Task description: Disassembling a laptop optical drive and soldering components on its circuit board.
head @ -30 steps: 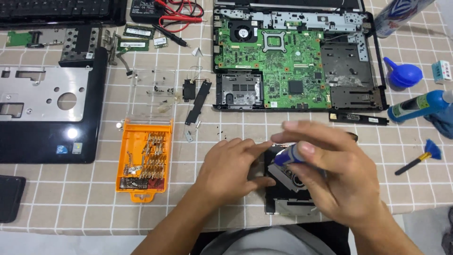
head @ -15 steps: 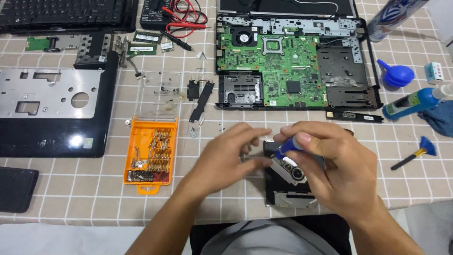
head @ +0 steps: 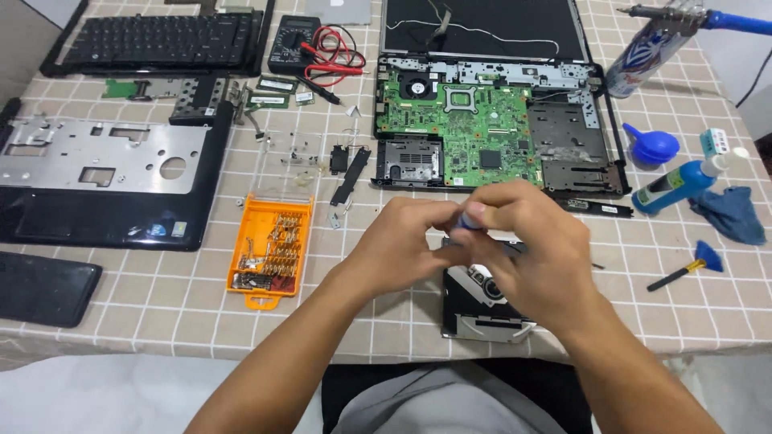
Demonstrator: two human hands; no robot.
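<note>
Closest in, both hands meet over the optical drive (head: 482,309), a flat silver unit lying on the checked surface (head: 145,317) at the near edge, its opened mechanism facing up. Its long axis seems to run away from the person, toward the laptop base, though the hands cover the far half, so I can't be sure.

The right hand (head: 531,257) has its grip closed around a blue-handled screwdriver (head: 465,221), handle top showing between the fingers, shaft hidden but apparently pointing down into the drive. The left hand (head: 406,241) has its grip pinched in at the same spot, touching the tool or the drive's edge; which one I cannot tell.

This looks like a screw being worked on the drive. The next move calls for a steady downward press, small twists, and the drive held from sliding.

Left of the hands, an orange bit case (head: 269,253) lies open. Further out, the stripped laptop base with its green circuit board (head: 458,128), and far left a black keyboard (head: 157,40).
</note>
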